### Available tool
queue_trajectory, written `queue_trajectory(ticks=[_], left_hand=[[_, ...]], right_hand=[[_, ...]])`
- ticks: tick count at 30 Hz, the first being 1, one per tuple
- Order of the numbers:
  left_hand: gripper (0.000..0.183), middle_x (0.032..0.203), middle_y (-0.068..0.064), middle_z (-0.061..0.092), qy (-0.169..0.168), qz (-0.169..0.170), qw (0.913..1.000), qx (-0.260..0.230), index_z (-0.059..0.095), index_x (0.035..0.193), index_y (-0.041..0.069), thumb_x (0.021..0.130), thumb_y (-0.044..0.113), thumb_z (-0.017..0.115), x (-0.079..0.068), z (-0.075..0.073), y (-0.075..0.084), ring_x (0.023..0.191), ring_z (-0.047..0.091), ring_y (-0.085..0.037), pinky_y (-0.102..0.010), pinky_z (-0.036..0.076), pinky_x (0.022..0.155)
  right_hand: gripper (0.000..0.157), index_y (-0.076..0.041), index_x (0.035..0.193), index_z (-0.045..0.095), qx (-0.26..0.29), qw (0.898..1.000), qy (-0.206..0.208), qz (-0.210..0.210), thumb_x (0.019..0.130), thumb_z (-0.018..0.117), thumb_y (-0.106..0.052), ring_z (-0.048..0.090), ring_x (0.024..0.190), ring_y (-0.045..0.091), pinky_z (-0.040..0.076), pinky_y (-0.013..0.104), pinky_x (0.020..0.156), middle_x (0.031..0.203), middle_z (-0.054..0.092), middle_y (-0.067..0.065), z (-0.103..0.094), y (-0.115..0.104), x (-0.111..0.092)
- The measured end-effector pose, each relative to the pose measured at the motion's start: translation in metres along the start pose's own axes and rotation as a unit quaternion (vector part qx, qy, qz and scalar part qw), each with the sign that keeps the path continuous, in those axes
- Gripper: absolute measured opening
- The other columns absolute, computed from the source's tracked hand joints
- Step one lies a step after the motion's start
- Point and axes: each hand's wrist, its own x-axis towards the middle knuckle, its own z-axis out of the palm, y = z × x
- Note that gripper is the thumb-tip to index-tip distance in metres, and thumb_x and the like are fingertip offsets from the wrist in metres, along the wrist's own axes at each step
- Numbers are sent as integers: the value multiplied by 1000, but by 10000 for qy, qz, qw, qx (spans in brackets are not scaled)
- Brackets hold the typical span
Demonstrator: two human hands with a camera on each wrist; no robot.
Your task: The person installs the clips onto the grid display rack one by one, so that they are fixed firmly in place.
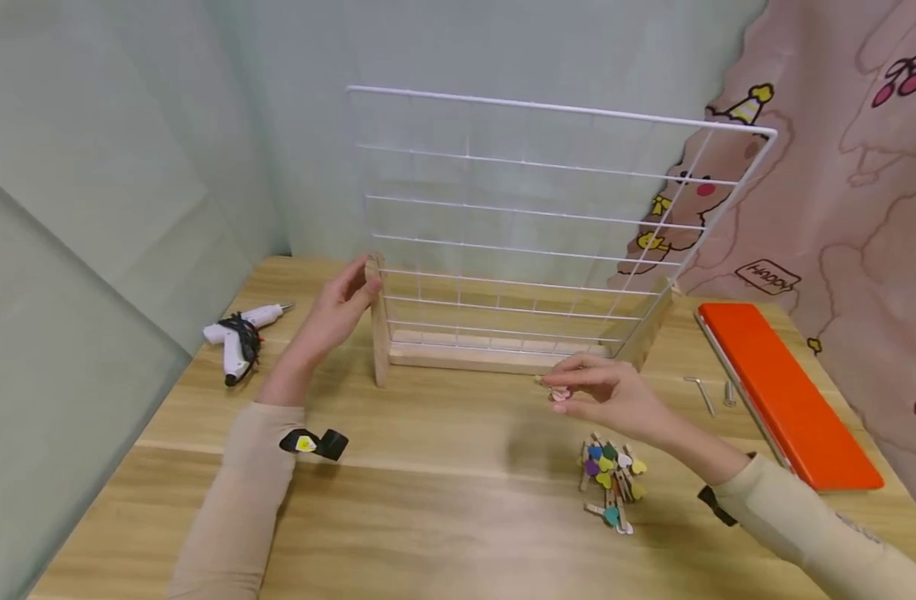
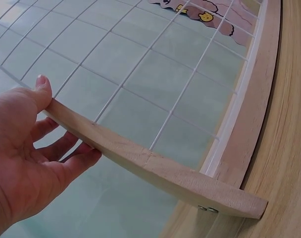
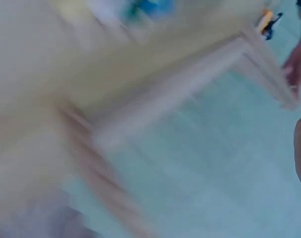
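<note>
A white wire grid (image 1: 563, 108) stands upright in a wooden base with a bar along the front and a wooden post at each side. My left hand (image 1: 333, 308) grips the top of the left post (image 1: 380, 346); in the left wrist view the thumb lies over the post (image 2: 140, 158) and the fingers are below it. In front of the grid's lower right, my right hand (image 1: 615, 400) pinches a small clothespin with a pink heart (image 1: 560, 394), apart from the wires. Below that hand lies a pile of wooden clothespins (image 1: 611, 483) with coloured hearts. The right wrist view is blurred.
At the table's left lies a white glue gun (image 1: 236, 346) with a black cord wrapped round it. A hex key (image 1: 701, 393) and a screw (image 1: 729, 394) lie right of the stand, beside an orange-red case (image 1: 788, 396). A cartoon-print curtain (image 1: 825, 175) hangs behind.
</note>
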Motion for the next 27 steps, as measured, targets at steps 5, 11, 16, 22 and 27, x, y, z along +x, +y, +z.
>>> queue_trajectory(ticks=[5,11,16,22,27], left_hand=[[55,129,-18,41,-65,-59,10000,-23,28,136,7,89,29,46,1,6,4,118,38,-24,-41,33,96],[57,129,-23,38,-81,-120,9999,-28,22,136,-1,91,24,46,-2,11,19,118,36,-29,-44,31,96],[62,130,-20,38,-121,-274,9995,131,19,137,3,90,31,46,-2,12,12,119,36,-27,-43,32,96],[65,130,-15,40,-129,-198,9990,380,20,139,10,88,41,45,4,11,-1,118,37,-25,-43,33,95],[60,127,-14,43,-127,-95,9992,376,23,138,14,88,38,45,6,14,1,118,38,-23,-43,34,94]], right_hand=[[27,-6,102,65,-1234,9739,-130,-1902,75,66,-3,54,75,7,40,16,52,97,63,3,-11,-52,55],[20,-1,92,68,-2286,9075,743,-3445,73,67,-4,61,71,8,40,14,52,86,67,6,-23,-118,134],[21,-10,99,67,-3089,8862,1287,-3205,83,58,-19,58,73,3,39,17,58,84,66,-2,-26,-159,182],[28,-16,114,58,-3407,9062,1009,-2293,89,47,-21,51,74,2,37,17,65,88,60,-3,-27,-189,224],[25,-9,102,65,-1939,9654,1355,-1094,80,60,-19,59,73,5,44,15,70,87,66,1,-28,-201,244]])
